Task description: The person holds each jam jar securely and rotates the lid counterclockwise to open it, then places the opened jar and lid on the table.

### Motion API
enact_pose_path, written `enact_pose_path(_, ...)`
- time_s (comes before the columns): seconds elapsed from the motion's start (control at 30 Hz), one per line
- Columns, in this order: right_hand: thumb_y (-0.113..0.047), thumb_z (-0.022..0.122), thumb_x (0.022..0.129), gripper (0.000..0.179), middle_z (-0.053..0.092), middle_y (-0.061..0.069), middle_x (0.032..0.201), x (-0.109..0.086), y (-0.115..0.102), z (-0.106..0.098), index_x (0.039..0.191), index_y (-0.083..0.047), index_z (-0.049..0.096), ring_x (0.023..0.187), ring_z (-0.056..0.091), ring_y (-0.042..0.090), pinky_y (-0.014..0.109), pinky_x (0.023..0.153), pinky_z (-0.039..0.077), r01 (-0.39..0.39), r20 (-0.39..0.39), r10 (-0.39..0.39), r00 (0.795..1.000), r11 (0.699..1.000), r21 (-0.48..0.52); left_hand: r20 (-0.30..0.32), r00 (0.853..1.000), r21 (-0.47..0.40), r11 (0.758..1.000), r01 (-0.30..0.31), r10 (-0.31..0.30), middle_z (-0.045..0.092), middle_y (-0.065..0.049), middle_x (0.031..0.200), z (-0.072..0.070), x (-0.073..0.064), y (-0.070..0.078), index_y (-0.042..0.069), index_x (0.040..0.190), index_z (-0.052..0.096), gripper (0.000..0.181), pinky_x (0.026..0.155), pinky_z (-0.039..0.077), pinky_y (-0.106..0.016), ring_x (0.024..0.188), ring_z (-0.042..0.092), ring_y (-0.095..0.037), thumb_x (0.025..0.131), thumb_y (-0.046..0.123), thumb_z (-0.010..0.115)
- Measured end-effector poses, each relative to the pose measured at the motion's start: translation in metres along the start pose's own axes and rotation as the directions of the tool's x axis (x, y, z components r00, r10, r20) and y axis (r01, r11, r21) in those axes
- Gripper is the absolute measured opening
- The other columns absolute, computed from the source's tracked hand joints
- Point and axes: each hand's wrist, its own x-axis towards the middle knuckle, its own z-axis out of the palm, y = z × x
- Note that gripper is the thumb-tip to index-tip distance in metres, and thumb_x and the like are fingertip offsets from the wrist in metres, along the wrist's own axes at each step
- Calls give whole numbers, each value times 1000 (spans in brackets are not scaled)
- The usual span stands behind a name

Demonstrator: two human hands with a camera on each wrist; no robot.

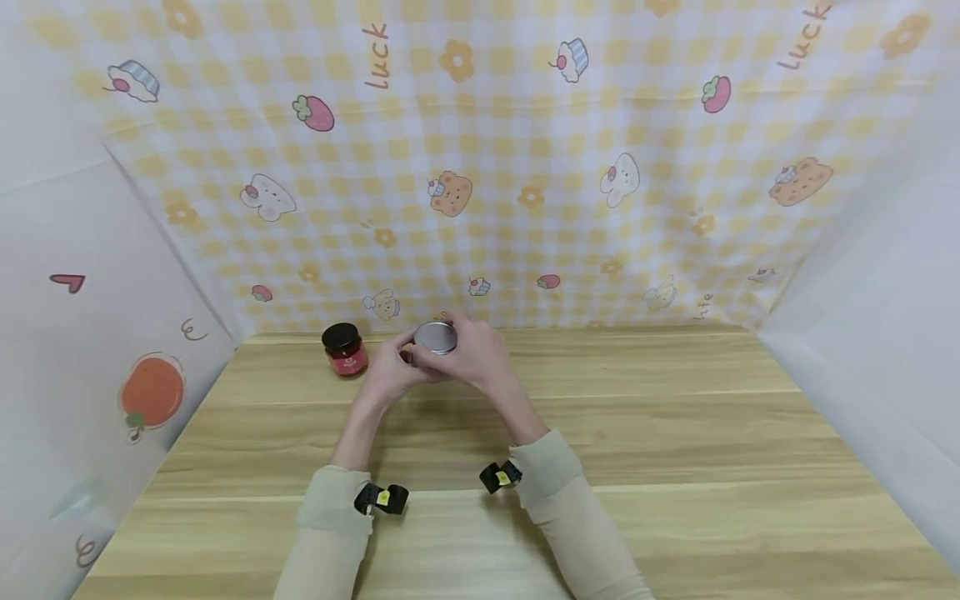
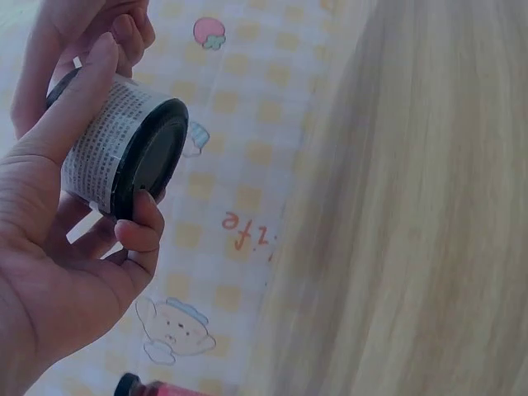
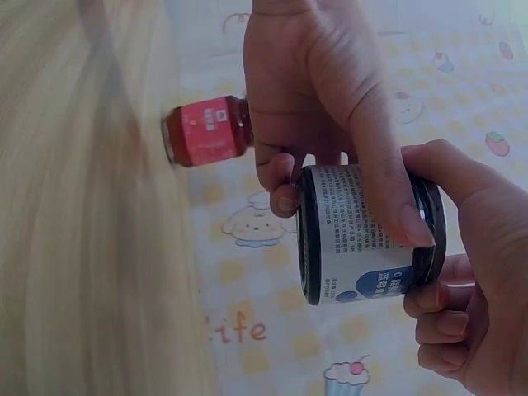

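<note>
Head view: both hands hold 1 labelled jar (image 1: 435, 340) above the counter (image 1: 675, 433); its silver lid is on.
Left wrist view: left hand (image 2: 58, 247) wraps the jar's body.
Right wrist view: right hand (image 3: 470, 272) grips the lid end; opening looks barely begun. Red jar (image 3: 202, 130) stands apart.

My left hand (image 1: 386, 371) and right hand (image 1: 472, 354) meet in front of me, forearms angled inward. My left thumb and curled fingers (image 2: 140, 235) wrap a jar (image 3: 363, 235). My right fingers (image 3: 441, 326) curl round its lidded end.
</note>
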Motion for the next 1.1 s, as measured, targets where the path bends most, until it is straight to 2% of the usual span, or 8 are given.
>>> enact_pose_path(0.23, -54, 74, 82, 56, 72, 9, 90, -4, -1, -12, 118, -12, 68, 70, 65, 19, 29, 57, 49, 4, -11, -4, 1000, 1000, -9, -11, 999, -12, 999, -51, 51, 71, -13, 107, 10, -3, 8, 10, 141, 59, 72, 75, 53, -26, 87, 63, -16, 74, 4, 86)
enact_pose_path(0.4, -54, 74, 82, 54, 72, 7, 91, -7, -1, -19, 116, -13, 69, 71, 65, 18, 29, 58, 50, 9, -12, -9, 1000, 1000, -21, -18, 996, 17, 996, -82, 83, 71, -14, 107, 14, -5, 13, 9, 138, 62, 69, 73, 52, -24, 85, 63, -14, 74, 4, 87)
enact_pose_path(0.53, -55, 74, 82, 53, 71, 8, 91, -10, 0, -24, 112, -12, 68, 71, 65, 19, 31, 59, 50, 22, -11, -22, 1000, 999, -30, -16, 996, -3, 996, -88, 88, 71, -15, 108, 19, -7, 17, 6, 135, 63, 66, 72, 51, -24, 84, 61, -13, 74, 4, 87)
enact_pose_path(0.77, -55, 75, 82, 54, 71, 7, 89, -17, 2, -35, 112, -11, 67, 71, 65, 19, 31, 58, 50, 40, -25, -41, 999, 999, -22, -16, 995, 23, 995, -102, 102, 70, -15, 111, 26, -11, 28, 7, 136, 63, 71, 70, 52, -25, 81, 62, -14, 70, 7, 90)
enact_pose_path(0.9, -54, 77, 81, 53, 70, 6, 85, -22, 3, -43, 110, -11, 68, 67, 63, 18, 30, 55, 49, 52, -44, -53, 998, 998, -17, -17, 992, 40, 991, -126, 126, 69, -14, 114, 31, -12, 33, 7, 131, 66, 67, 70, 53, -27, 82, 64, -16, 69, 8, 91)
enact_pose_path(1.1, -52, 79, 80, 51, 69, 7, 81, -30, 7, -55, 106, -9, 68, 65, 62, 18, 31, 55, 49, 84, -69, -85, 994, 996, -19, 2, 989, 7, 989, -151, 151, 68, -11, 116, 41, -16, 37, 9, 131, 66, 66, 71, 54, -29, 85, 63, -18, 70, 7, 92)
